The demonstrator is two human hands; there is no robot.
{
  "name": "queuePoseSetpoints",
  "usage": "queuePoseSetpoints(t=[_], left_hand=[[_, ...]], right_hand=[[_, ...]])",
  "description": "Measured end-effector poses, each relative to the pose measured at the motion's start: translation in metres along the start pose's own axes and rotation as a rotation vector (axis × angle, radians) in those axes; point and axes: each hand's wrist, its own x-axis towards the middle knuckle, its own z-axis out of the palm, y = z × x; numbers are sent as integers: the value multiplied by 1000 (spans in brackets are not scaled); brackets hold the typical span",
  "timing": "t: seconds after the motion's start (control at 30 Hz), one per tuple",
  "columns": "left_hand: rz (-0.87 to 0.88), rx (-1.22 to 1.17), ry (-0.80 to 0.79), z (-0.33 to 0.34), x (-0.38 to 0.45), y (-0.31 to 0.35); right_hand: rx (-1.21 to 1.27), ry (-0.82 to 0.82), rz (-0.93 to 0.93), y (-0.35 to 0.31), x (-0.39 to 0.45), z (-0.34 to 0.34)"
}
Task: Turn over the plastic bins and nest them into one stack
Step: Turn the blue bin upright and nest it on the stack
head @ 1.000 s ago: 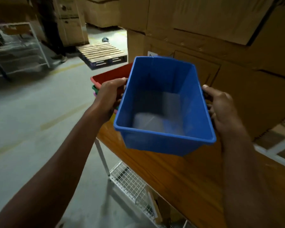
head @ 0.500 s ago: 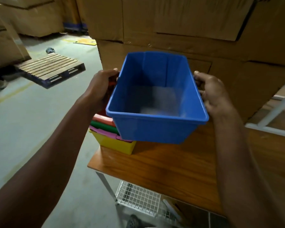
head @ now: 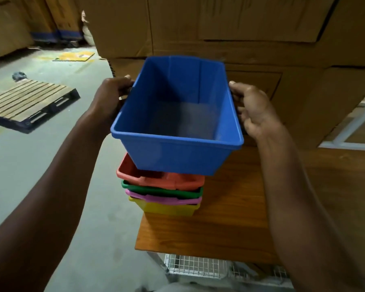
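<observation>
I hold a blue plastic bin (head: 177,131) upright, its mouth facing up and nothing inside. My left hand (head: 112,98) grips its left rim and my right hand (head: 253,108) grips its right rim. The bin hangs just above a nested stack at the left end of the wooden table (head: 230,224). The stack shows a red bin (head: 156,179) on top, then a green bin (head: 162,191), a pink bin (head: 162,198) and a yellow bin (head: 167,208) at the bottom. The blue bin hides most of the red bin's opening.
Large cardboard boxes (head: 240,28) stand like a wall right behind the table. A wooden pallet (head: 27,102) lies on the concrete floor to the left. A wire shelf (head: 198,266) sits under the table. A white frame (head: 354,127) is at the right edge.
The blue bin has moved left and now sits directly over the coloured stack, where before it was to the right of it. Both hands kept their grip.
</observation>
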Motion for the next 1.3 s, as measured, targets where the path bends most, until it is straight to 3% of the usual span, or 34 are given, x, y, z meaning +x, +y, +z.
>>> queuePoseSetpoints(t=[0.47,1.3], left_hand=[[-147,-34,-194,-46,38,-47],[-256,1,-140,-46,38,-110]], right_hand=[[-39,171,60,41,-5,50],[-97,193,241,103,-6,49]])
